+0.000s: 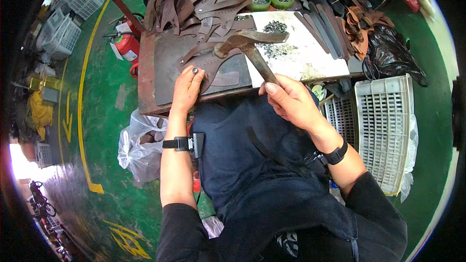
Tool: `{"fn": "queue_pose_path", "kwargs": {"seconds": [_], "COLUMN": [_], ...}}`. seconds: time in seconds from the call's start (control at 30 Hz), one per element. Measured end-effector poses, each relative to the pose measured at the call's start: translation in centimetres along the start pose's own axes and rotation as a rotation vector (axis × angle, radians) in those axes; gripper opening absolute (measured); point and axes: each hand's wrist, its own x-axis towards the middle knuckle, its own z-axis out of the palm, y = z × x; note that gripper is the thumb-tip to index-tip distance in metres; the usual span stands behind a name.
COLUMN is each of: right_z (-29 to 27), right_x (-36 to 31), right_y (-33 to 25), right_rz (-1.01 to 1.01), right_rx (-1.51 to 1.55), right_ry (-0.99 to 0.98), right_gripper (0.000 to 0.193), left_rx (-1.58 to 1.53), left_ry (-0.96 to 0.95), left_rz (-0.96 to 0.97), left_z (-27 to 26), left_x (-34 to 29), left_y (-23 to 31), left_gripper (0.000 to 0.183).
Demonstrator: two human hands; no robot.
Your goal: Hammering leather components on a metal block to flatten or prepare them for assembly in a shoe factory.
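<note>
My right hand [291, 101] is wrapped round the handle of a hammer [250, 41], whose worn, rusty head is raised above the bench. Between the fingers of my left hand [184, 91], at the bench's near edge, stands a short metal punch [195, 71]; only its round top end shows. Beneath and beside that hand lies a curved brown leather piece [215, 66] with small holes along it. The punch's lower tip is hidden by my fingers. The dark work mat [167, 63] lies under the leather.
Brown leather straps [184, 0] are heaped at the back. Small metal fittings [275, 26] lie on a white board [310, 70], with green bowls [281, 1] of more behind. Dark strips [320, 26] lie to the right. A white crate [383, 126] and fire extinguisher [127, 46] flank the bench.
</note>
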Motion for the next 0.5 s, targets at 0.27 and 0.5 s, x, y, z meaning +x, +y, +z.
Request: {"fn": "queue_pose_path", "kwargs": {"seconds": [0.27,0.5], "right_z": [2.7,2.5], "right_x": [-0.5,4.6], "right_y": [-5.4,2.6], "right_rz": [-0.706,-0.239], "right_rx": [0.082,-0.647], "right_ry": [-0.014,-0.013], "right_gripper": [0.040,0.032], "left_rx": [-0.009,0.071], "left_ry": [0.004,0.016], "left_rz": [0.098,0.205], "left_z": [-0.2,0.6], "left_x": [-0.2,0.1], "left_y": [-0.4,0.3], "left_gripper": [0.028,0.025]}}
